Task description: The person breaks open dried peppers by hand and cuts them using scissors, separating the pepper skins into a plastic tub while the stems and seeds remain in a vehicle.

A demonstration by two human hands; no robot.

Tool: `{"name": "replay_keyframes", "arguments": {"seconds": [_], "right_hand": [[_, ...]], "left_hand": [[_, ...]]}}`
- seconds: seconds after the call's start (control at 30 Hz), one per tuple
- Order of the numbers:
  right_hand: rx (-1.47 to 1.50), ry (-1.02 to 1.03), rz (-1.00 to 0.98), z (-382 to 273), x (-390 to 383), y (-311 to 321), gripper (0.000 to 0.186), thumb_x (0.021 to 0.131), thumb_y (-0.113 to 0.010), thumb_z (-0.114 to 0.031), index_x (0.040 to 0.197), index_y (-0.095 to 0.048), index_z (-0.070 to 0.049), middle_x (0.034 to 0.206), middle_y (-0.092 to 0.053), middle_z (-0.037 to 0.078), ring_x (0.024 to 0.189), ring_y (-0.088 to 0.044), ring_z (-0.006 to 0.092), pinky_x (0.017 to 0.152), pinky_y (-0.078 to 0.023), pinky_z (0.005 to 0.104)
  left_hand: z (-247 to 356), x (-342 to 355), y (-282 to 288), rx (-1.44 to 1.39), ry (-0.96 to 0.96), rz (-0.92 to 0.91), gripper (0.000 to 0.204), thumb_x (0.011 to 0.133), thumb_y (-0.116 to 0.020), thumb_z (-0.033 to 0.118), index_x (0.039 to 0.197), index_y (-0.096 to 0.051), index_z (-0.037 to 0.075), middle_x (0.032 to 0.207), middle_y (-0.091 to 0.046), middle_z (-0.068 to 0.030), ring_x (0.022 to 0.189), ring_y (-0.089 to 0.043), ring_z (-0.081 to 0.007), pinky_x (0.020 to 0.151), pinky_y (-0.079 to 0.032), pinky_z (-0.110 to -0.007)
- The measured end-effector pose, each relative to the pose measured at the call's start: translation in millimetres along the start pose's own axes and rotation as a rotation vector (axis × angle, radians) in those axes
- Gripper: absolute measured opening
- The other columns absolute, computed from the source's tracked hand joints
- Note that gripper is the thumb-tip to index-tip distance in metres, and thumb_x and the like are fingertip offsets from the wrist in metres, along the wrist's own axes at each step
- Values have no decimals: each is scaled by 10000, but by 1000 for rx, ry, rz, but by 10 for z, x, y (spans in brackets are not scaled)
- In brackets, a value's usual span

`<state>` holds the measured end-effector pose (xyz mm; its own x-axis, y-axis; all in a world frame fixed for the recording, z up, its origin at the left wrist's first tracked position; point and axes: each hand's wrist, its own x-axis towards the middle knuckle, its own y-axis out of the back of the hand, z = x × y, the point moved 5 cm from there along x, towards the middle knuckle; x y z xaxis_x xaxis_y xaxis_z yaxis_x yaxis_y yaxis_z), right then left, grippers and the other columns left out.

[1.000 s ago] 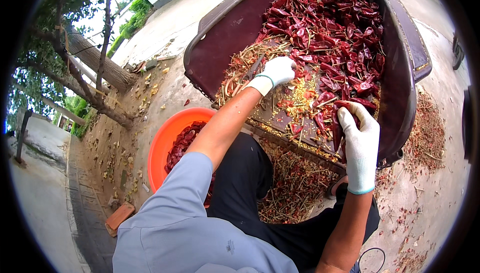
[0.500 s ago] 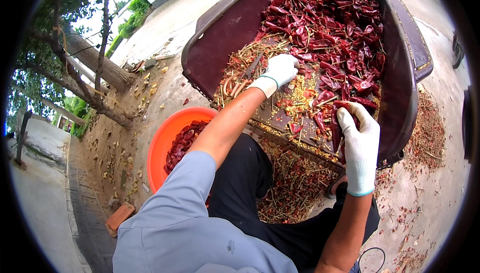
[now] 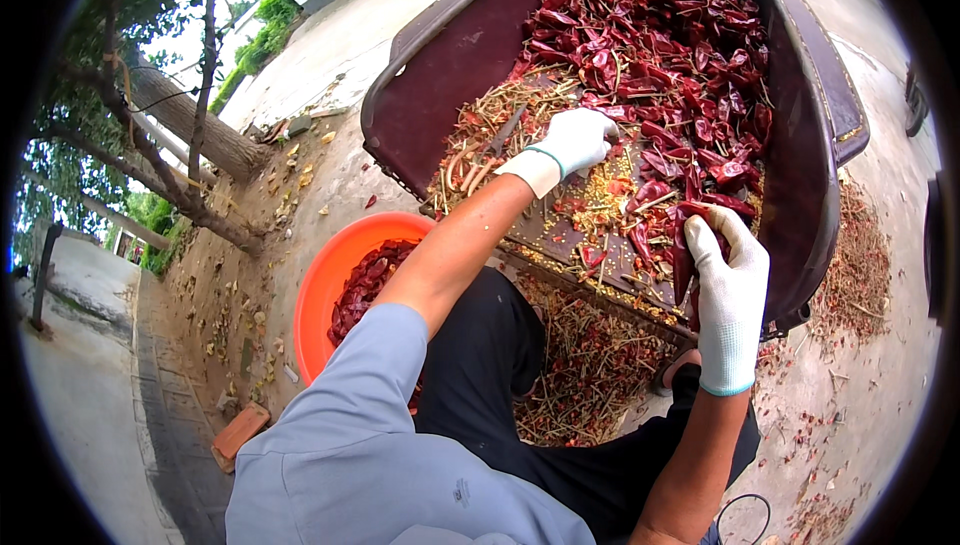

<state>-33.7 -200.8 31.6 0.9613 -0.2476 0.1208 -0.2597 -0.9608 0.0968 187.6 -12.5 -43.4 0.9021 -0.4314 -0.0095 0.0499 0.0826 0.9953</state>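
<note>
Dried red chilies (image 3: 650, 35) are heaped in a dark maroon cart bed (image 3: 425, 80). My right hand (image 3: 732, 270), in a white knit glove, pinches a long dried chili (image 3: 683, 257) at the bed's near right, its tip pointing down. My left hand (image 3: 580, 142), gloved alike, hovers over the middle of the bed by the edge of the heap. Its fingers are curled, and whatever they hold is hidden. Yellow seeds (image 3: 598, 200) lie scattered between the hands. Loose stems (image 3: 500, 110) are piled left of my left hand, with a dark narrow strip (image 3: 510, 130) among them.
An orange basin (image 3: 312, 310) holding dried chilies (image 3: 365, 290) stands on the ground, partly behind my left forearm. Stems and chili scraps (image 3: 585, 375) cover the ground under the bed's near edge. More debris (image 3: 855, 265) lies at right. A brick (image 3: 240, 433) and trees (image 3: 190, 125) are at left.
My left hand has moved a little to the right, toward the chili heap. My right hand has shifted slightly right, still pinching the chili.
</note>
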Motion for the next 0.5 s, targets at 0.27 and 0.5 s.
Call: {"name": "replay_keyframes", "arguments": {"seconds": [0.27,0.5], "right_hand": [[-3,-12,-2,-25,-11,3,209,952,-639,-104,1062,-676,70,898,-692,74,823,-594,100,776,-489,257],[-10,-15,-1,-31,-8,-1,212,952,-641,-109,1057,-677,71,887,-687,67,805,-587,92,756,-487,253]], "left_hand": [[90,123,-26,96,-72,-148,427,882,-681,348,1289,-664,220,1206,-700,-91,1118,-662,-285,937,-529,-421],[129,94,-28,24,-37,-67,280,891,-678,307,1133,-738,180,1017,-746,-79,974,-706,-267,856,-546,-412]]}}
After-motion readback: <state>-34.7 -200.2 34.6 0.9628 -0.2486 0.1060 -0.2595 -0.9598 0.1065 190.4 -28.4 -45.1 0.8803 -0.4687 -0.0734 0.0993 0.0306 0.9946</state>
